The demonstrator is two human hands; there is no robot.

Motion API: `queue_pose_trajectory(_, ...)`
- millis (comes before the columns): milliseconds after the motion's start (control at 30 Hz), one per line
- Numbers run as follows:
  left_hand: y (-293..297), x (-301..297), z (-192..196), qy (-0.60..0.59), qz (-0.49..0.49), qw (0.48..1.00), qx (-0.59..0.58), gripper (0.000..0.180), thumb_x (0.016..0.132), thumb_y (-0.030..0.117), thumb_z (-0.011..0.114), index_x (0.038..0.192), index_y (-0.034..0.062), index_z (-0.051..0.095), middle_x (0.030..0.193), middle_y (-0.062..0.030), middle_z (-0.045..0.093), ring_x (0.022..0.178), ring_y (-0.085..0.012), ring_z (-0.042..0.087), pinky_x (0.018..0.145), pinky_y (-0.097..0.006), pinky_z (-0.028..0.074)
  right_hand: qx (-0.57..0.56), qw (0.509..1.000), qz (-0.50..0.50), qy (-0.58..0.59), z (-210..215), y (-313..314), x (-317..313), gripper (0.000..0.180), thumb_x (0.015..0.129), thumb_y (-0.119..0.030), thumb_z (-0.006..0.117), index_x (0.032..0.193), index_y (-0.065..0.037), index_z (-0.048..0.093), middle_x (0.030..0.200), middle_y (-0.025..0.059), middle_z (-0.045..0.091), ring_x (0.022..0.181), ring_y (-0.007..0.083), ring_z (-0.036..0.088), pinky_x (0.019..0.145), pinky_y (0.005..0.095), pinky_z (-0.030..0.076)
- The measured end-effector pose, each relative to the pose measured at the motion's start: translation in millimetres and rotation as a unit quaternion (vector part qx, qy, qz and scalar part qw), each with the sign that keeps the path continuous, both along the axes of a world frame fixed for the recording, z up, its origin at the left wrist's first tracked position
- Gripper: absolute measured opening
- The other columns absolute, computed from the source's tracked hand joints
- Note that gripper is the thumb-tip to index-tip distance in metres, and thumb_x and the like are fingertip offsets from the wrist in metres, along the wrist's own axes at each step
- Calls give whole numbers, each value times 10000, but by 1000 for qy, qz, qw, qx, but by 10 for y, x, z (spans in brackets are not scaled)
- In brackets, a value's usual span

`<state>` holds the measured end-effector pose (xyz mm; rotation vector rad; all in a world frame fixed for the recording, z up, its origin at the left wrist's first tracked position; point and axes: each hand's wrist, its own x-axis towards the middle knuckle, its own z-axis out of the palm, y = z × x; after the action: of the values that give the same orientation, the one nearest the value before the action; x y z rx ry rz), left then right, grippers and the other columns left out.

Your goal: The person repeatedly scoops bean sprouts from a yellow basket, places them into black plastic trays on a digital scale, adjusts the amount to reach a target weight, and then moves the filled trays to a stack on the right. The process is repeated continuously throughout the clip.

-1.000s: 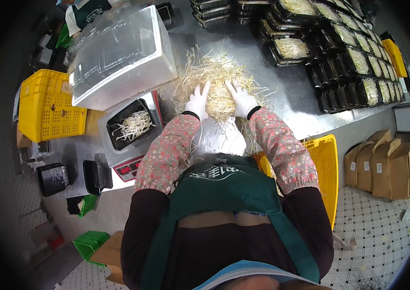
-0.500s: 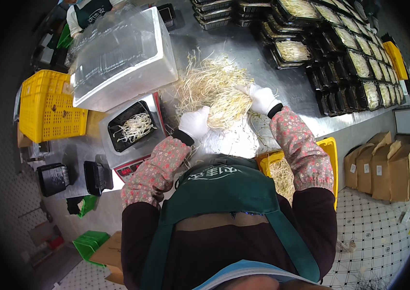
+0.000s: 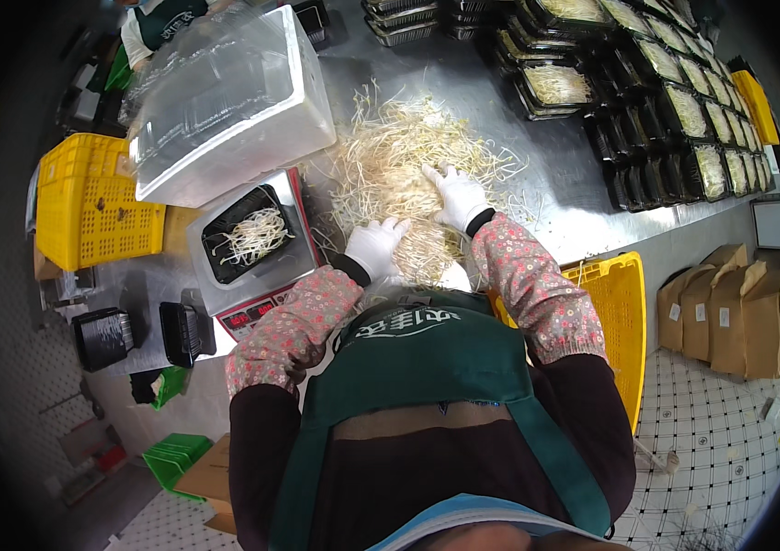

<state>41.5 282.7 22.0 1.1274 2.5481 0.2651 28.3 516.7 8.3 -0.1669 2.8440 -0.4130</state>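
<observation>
Two gloved hands, left [image 3: 376, 246] and right [image 3: 457, 196], open-palmed on one bean sprout pile [image 3: 399, 161].

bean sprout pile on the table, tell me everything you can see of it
The bean sprout pile is a loose, tangled heap of pale cream strands spread on the steel table, stray sprouts scattered around its edge. The gloved left hand and right hand both press into its near side. A white bin sits just left.

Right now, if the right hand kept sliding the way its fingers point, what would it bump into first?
The right hand already rests on the bean sprout pile, so it would probably push further into sprouts first; depth is hard to judge.
</observation>
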Motion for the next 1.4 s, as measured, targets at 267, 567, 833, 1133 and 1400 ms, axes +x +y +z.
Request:
queue_pose_trajectory(267,457,-470,-86,83,72,993,46,1258,545,410,893,1533,195,144,1539,-184,246,1312,-419,390,1018,-493,424,37,998,-13,-56,122,175,199,1289,577,-299,882,1542,-194,34,1538,204,174,1368,425,284,1029,519,391)
queue_pose_trajectory(567,604,-590,-345,-77,129,988,-32,465,761,173,650,1178,-8,549,950,-219,685,893,-346,681,800,-434,540,24,999,-12,-26,-123,459,259,269,802,-212,570,1020,-68,633,914,194,693,884,363,673,771,461,527)
queue_pose_trajectory(833,40,-430,-389,58,52,978,194,284,764,97,584,1046,116,599,899,-132,647,818,-339,651,683,-431,518,15,985,-140,97,277,1375,90,246,851,-325,605,997,-134,657,863,164,695,833,364,665,741,473,525)
queue_pose_trajectory(1133,101,-98,-315,6,172,975,138,818,692,133,726,1438,142,390,1366,-230,420,1271,-393,411,1022,-467,384,-61,996,19,-57,-257,428,-82,684,806,-305,662,1399,-55,430,1244,242,585,1142,357,580,973,401,457)
queue_pose_trajectory(1400,-391,665,-573,-439,517,603,421,529,893,90,623,1339,19,346,1194,-135,513,1080,-239,565,914,-342,484,-141,990,-17,-27,14,154,-197,1038,723,-617,725,1444,24,342,1440,258,411,1344,356,399,1114,377,328)
